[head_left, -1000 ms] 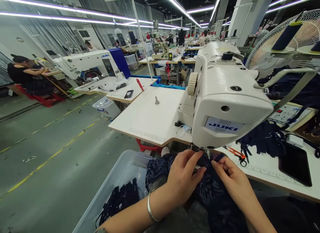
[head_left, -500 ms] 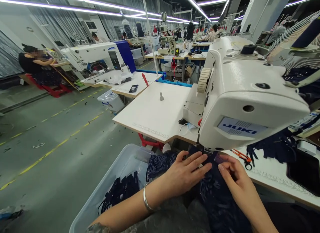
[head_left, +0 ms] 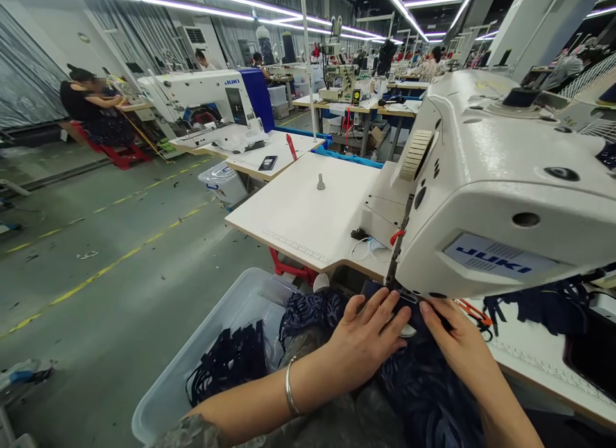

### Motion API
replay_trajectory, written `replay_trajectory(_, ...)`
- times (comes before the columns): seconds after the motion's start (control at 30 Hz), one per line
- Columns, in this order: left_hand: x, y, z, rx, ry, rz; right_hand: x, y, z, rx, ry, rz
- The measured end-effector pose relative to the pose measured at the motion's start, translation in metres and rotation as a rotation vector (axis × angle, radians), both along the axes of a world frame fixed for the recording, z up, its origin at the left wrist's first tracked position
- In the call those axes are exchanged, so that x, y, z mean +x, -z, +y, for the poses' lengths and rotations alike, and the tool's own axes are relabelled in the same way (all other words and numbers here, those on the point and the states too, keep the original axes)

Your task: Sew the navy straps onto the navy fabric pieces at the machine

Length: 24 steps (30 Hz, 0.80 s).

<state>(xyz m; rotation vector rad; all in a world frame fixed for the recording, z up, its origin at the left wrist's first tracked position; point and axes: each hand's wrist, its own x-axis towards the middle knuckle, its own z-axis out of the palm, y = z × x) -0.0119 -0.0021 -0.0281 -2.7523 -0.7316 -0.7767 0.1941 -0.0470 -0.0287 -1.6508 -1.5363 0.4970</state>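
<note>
head view, left to right. far left, at the back: another person (head_left: pixel 91 104) sits at a distant station, beside a second white sewing machine (head_left: pixel 202 95) on its own bench. lower left: a clear plastic bin (head_left: pixel 216 319) stands on the grey floor just beside the worker's knee and holds a tangle of dark strips (head_left: pixel 231 364). centre: the white table (head_left: pixel 298 210) carries a small grey peg (head_left: pixel 321 181). below its front edge, the left hand (head_left: pixel 366 345), with a silver bangle (head_left: pixel 289 389) at the wrist, lies flat and spread on the navy patterned fabric (head_left: pixel 418 396); its fingers are extended, pressing the cloth down rather than closing round it. the fabric drapes from the worker's lap up to the underside of the sewing machine head (head_left: pixel 500 178), where its upper edge sits at the needle area, between the two hands. right of centre: the right hand (head_left: pixel 457 348) rests on the same fabric, its fingertips tucked under the machine head; whether they pinch the cloth or merely touch it cannot be told. far right: orange-handled snips (head_left: pixel 474 312) lie on the table near a heap of dark fabric pieces (head_left: pixel 534 303).
</note>
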Motion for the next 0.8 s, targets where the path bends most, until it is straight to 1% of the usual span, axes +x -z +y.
replay_trajectory(0.23,0.0014,-0.0002,-0.0021,0.005,-0.017,-0.017,-0.0003,0.0024,0.003,-0.001,0.019,0.011)
replay_trajectory(0.4,0.0028,0.0004,-0.0029,0.001,-0.031,-0.005,0.0022,0.0054,0.0041,-0.039,0.034,0.006)
replay_trajectory(0.6,0.0027,0.0031,-0.003,-0.012,-0.032,0.005,0.0026,0.0057,0.0044,-0.048,0.056,0.018)
replay_trajectory(0.8,0.002,-0.0025,-0.0039,0.0,-0.03,0.002,0.0033,0.0056,0.0039,-0.055,0.07,0.017)
